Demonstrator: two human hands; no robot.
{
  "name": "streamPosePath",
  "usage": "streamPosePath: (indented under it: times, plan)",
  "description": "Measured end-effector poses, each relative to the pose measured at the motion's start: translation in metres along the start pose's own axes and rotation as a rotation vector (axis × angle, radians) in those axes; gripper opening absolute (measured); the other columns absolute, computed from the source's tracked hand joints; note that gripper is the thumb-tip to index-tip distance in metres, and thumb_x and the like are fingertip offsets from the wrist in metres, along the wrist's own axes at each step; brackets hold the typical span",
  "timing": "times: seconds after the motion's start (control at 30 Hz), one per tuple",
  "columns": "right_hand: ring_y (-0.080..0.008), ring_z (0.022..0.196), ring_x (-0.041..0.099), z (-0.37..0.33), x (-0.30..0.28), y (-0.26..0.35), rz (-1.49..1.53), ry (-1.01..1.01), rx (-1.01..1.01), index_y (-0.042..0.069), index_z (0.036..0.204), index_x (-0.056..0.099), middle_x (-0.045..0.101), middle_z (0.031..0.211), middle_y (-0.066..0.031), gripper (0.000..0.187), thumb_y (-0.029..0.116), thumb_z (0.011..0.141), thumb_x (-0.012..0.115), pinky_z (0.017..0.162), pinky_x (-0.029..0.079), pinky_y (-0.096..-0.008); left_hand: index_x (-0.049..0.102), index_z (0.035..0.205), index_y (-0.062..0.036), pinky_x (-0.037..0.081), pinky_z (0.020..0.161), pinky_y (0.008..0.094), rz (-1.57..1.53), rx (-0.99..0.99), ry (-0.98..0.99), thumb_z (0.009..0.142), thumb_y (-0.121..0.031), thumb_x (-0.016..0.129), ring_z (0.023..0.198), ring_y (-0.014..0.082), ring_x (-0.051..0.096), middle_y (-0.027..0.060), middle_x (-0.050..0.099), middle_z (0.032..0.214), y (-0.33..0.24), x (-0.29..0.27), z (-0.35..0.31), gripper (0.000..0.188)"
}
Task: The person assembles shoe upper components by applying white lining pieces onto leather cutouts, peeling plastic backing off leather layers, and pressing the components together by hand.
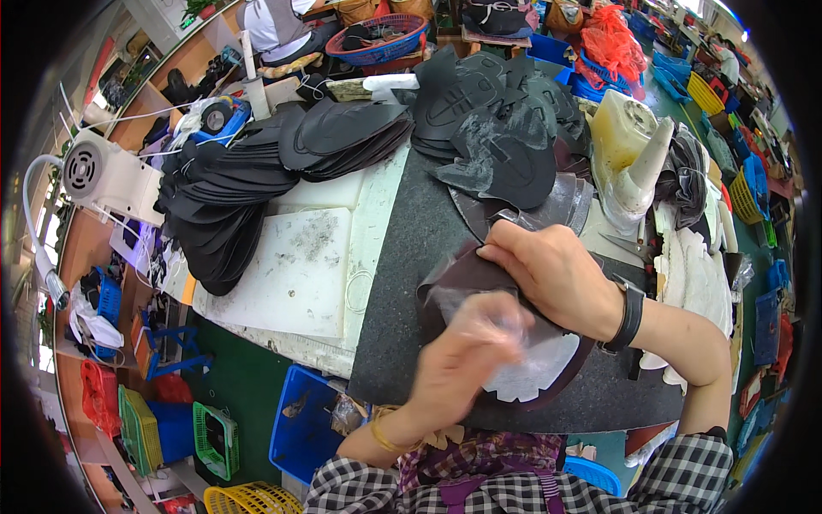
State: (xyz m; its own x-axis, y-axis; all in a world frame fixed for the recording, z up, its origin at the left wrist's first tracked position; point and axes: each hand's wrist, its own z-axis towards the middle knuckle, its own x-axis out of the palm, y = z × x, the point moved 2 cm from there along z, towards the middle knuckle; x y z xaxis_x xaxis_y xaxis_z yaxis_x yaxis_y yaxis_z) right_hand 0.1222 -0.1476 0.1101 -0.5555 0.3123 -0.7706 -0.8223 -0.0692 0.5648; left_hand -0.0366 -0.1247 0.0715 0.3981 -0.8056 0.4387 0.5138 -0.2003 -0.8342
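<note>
A curved dark maroon shoe upper piece (458, 267) lies on the dark grey work mat (396, 330), with a white, notch-edged lining (550, 367) on its near part. My right hand (552, 274), wearing a black watch, is closed in a pinch at the piece's far edge. Over the middle of the same piece, my left hand (471, 343) is smeared by motion; whether its fingers hold anything does not show. Just beyond my right hand, more dark upper pieces (567, 201) lie partly under a heap of black pieces (509, 167) with whitish smears.
Fanned stacks of black cut pieces (231, 193) lie at left beside a white board (287, 274). A yellowed glue container (618, 128), a white cone (644, 167) and scissors (629, 246) are at right. A blue bin (304, 424) stands below the table's front edge.
</note>
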Motion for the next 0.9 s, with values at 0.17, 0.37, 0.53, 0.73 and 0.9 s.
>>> streamPosePath:
  times: [0.17,0.37,0.53,0.73,0.9]
  plan:
    - [-0.0375,0.060,0.058,-0.007,-0.009,-0.002,0.177,0.102,-0.132,0.004,0.085,0.061,0.057,0.062,-0.0177,0.017,0.020,0.091,0.060,0.055,0.046,-0.0414,0.042,0.075,-0.0119,0.045,0.050,0.0283,-1.145,-0.287,-0.198,0.099,-0.023,0.040,0.048,0.0119,0.042,0.0001,0.045,0.063,-0.021,-0.041,-0.089,0.026]
    - [-0.0336,0.062,0.059,0.000,-0.029,0.021,0.199,0.306,-0.436,0.003,0.084,0.062,0.059,0.064,-0.0145,0.015,0.018,0.088,0.062,0.055,0.046,-0.0404,0.051,0.102,-0.0063,0.042,0.059,0.0298,0.189,-0.869,0.071,0.097,-0.037,0.047,0.065,0.0166,0.053,0.0049,0.056,0.075,-0.019,-0.068,-0.157,0.032]
    - [-0.0266,0.054,0.059,-0.017,-0.066,0.072,-0.254,0.340,-0.629,0.005,0.071,0.054,0.053,0.061,-0.0076,0.013,0.015,0.076,0.061,0.048,0.048,-0.0356,0.037,0.140,-0.0011,0.044,0.097,0.0389,-0.391,-0.767,0.087,0.092,-0.064,0.037,0.111,0.0257,0.059,0.0163,0.061,0.120,-0.015,0.009,-0.128,0.079]
    - [-0.0146,0.043,0.050,-0.102,-0.042,0.094,-0.180,0.450,-0.654,0.006,0.080,0.059,0.046,0.061,-0.0012,0.027,0.032,0.087,0.063,0.038,0.040,-0.0266,0.025,0.146,-0.0001,0.027,0.114,0.0428,-1.097,-0.652,-0.030,0.088,-0.075,0.025,0.137,0.0293,0.035,0.0174,0.034,0.149,0.041,0.025,-0.049,0.095]
    - [-0.0235,0.095,0.061,-0.048,-0.021,-0.014,1.180,-0.139,0.172,0.002,0.093,0.057,0.061,0.100,-0.0110,0.074,0.069,0.092,0.028,0.087,0.048,-0.0373,0.029,0.145,-0.0043,0.032,0.112,0.0422,-0.866,-0.844,0.113,0.102,-0.039,0.037,0.133,0.0242,0.041,0.0131,0.038,0.146,0.001,0.028,-0.034,0.056]
